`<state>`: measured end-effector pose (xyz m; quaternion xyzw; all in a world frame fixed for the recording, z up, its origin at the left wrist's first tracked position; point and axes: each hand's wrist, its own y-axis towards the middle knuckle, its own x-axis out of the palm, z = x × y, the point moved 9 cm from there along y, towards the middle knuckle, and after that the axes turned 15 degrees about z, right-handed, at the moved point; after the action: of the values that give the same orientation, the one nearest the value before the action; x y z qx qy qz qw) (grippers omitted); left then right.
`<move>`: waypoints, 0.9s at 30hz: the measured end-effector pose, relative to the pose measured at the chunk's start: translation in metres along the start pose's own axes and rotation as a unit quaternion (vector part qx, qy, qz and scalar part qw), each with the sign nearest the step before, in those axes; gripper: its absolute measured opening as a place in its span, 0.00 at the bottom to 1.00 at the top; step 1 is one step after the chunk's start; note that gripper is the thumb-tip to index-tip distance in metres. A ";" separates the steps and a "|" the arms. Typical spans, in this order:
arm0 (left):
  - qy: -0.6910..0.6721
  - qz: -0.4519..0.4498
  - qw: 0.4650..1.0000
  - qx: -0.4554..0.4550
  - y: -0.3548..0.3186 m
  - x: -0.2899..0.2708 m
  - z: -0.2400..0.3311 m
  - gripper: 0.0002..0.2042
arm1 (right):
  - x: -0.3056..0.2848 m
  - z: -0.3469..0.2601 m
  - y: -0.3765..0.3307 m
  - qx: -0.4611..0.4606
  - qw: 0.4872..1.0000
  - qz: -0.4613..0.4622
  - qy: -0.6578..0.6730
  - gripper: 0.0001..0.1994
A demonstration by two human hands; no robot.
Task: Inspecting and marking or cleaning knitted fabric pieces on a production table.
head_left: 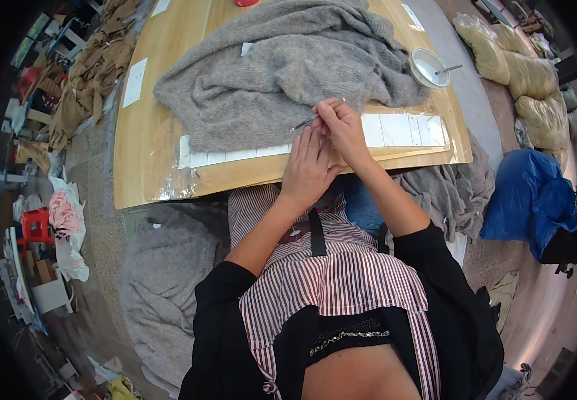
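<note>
A grey knitted sweater (268, 73) lies spread and rumpled over the wooden table, with a small white tag on it. My left hand (307, 170) rests at the sweater's near edge, fingers stretched out and lying flat. Pinched in my right hand (343, 133) is a slim pen-like tool (307, 122), its thin end pointing left and down to the knit just beyond my left fingertips. The exact kind of tool is too small to make out. Under the sweater's near edge runs a white paper strip (395, 130) with dividing lines, beneath clear film.
A white bowl (430, 69) with a stick in it stands at the table's right. More grey knitwear (162, 287) is heaped below left, and another grey pile (452, 183) lies right. Blue plastic bag (528, 200) and stuffed clear bags (512, 60) sit on the floor.
</note>
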<state>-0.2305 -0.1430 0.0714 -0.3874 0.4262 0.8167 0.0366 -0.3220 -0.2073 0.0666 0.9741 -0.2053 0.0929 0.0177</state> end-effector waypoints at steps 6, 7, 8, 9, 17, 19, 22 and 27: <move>-0.018 0.033 0.999 0.016 0.003 -0.004 0.002 0.29 | 0.021 -0.008 0.001 -0.096 0.977 -0.021 -0.189 0.11; -0.012 0.037 0.999 0.017 0.002 -0.003 0.001 0.29 | 0.023 -0.010 0.001 -0.103 0.977 -0.027 -0.186 0.11; -0.006 0.037 0.999 0.012 0.002 -0.003 0.000 0.29 | 0.018 -0.013 0.003 -0.092 0.987 -0.001 -0.130 0.11; -0.008 0.041 0.999 0.017 0.002 -0.003 0.001 0.29 | 0.014 -0.017 0.003 -0.095 0.993 0.022 -0.065 0.11; -0.001 0.035 0.999 0.017 0.003 -0.001 -0.001 0.28 | 0.020 -0.012 0.006 -0.088 0.979 0.005 -0.182 0.11; 0.003 0.040 0.999 0.018 0.002 -0.003 0.000 0.28 | 0.012 -0.016 0.010 -0.060 0.994 0.042 -0.084 0.11; 0.011 0.039 0.999 0.018 0.001 -0.002 0.000 0.28 | 0.022 -0.015 0.012 -0.027 0.999 0.000 -0.037 0.11; 0.007 0.040 0.999 0.020 0.000 -0.001 -0.002 0.26 | 0.050 -0.002 0.008 -0.006 0.997 -0.042 -0.064 0.11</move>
<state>-0.2290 -0.1440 0.0715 -0.3750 0.4583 0.8057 0.0084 -0.2809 -0.2341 0.0774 0.9857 -0.1652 0.0285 0.0142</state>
